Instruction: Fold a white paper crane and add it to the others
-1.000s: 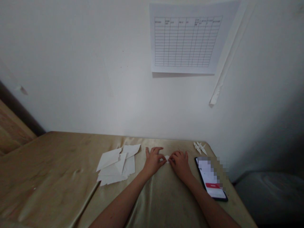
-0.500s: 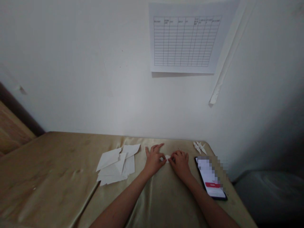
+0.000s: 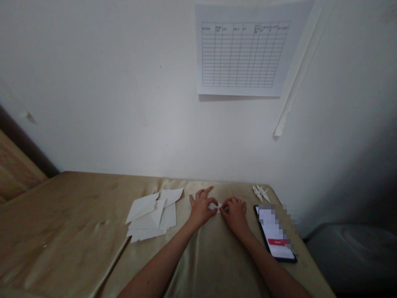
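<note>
A small piece of white folded paper lies low over the cloth between my two hands. My left hand has its thumb and index finger curled round the paper's left side, while its other fingers spread up and away. On the right side, my right hand pinches the paper between thumb and index finger, its other fingers bent. Most of the paper is hidden by the fingertips, so its folds cannot be made out. Several small white folded paper figures, pointed like cranes, lie beyond my right hand.
A loose pile of white paper sheets lies left of my hands on the gold satin-like cloth. A phone with a lit screen lies near the right edge. Behind stands a white wall with a printed table sheet.
The thumb and index finger of my left hand have parted slightly at the paper. My right hand stays almost still, and the other things lie where they were.
</note>
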`<state>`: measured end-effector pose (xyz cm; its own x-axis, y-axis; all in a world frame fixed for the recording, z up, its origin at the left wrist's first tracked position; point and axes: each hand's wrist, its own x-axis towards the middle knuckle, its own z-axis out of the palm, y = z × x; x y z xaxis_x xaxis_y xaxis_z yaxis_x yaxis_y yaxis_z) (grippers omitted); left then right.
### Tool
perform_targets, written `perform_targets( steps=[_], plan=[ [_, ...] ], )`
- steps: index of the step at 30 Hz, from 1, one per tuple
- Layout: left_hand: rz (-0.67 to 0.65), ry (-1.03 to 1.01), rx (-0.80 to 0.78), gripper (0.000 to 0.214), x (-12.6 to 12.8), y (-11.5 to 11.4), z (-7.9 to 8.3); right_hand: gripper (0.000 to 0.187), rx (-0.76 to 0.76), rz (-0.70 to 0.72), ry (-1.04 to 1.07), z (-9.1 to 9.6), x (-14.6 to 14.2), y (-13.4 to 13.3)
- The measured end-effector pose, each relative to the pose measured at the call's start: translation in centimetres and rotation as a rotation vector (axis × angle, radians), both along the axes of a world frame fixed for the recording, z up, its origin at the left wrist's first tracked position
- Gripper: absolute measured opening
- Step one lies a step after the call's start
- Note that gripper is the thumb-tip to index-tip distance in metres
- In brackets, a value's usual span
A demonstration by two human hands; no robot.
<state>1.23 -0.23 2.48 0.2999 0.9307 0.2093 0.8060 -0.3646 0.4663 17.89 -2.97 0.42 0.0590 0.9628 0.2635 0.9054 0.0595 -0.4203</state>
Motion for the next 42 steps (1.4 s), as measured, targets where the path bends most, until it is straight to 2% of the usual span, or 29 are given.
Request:
perform_targets(
  steps=[7,16,25,36,42],
  plan=[
    [0.021,-0.016,-0.028,0.008,0.0,-0.1,-0.5,0.016,0.007,0.014,-0.012,0.1,0.2,-0.3],
    [0.004,0.046,-0.138,0.017,0.0,0.4,0.5,0.013,-0.054,0.000,0.043,0.5,0.3,0.1],
    [-0.042,0.071,-0.214,0.028,-0.9,1.0,0.4,0.013,-0.124,0.054,0.092,1.3,1.1,0.2],
    [-0.079,0.098,-0.245,0.034,-1.5,1.1,0.7,0.025,-0.193,0.089,0.100,1.4,1.8,0.5],
    [-0.099,0.104,-0.231,0.037,-2.0,0.9,0.4,0.034,-0.178,0.101,0.095,1.0,2.0,0.4]
  ],
)
